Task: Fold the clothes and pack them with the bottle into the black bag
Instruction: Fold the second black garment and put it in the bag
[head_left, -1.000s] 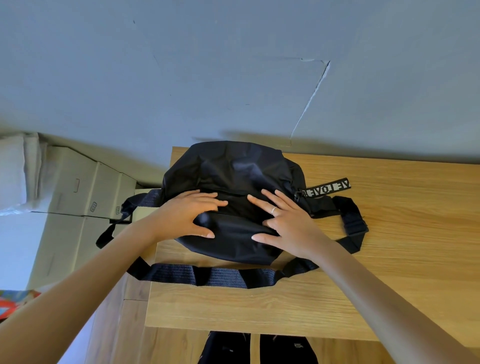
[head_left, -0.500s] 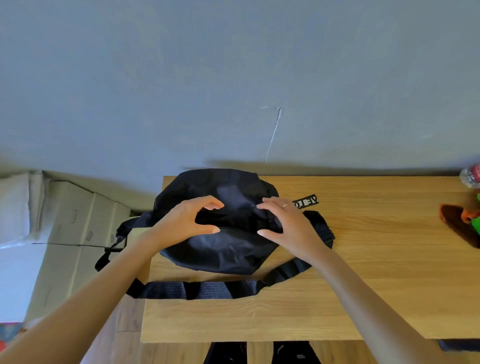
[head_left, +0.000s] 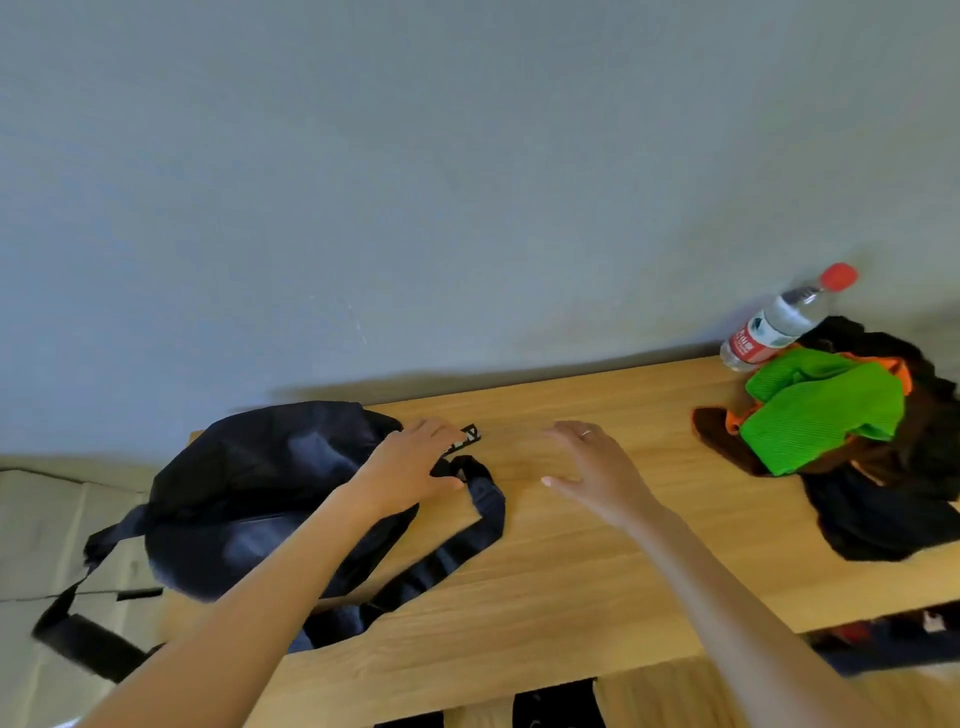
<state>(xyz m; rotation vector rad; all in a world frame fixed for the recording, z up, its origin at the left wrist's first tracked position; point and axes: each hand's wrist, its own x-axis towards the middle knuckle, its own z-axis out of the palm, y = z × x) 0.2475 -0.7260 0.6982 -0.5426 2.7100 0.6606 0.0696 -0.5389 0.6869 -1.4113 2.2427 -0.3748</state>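
Head view: black bag (head_left: 249, 499) lies on the wooden table (head_left: 597, 561), at its left end, bulging and partly hanging over the left edge. Its strap (head_left: 457, 545) loops out on the tabletop to the bag's right, then runs back along the bag's near side and drops off the table's left edge. A black tag with white lettering (head_left: 465, 439) sticks out at the bag's right end.

Left hand (head_left: 410, 467) is at the bag's right end, fingers curled down over the tag and strap attachment; can't tell if it's actually pinching anything. Right hand (head_left: 592, 467) is to the right of the bag, apart from it, above bare table, fingers spread and relaxed, holding nothing. Ring visible on one finger.

Clothes pile (head_left: 857, 452) sits well to the right of the bag, unfolded: bright green garment (head_left: 821, 410) with orange trim on top of dark brown and black fabric. Bottle (head_left: 779, 325), clear with red cap and red label, is behind the pile, against the wall, touching the green garment's far edge.
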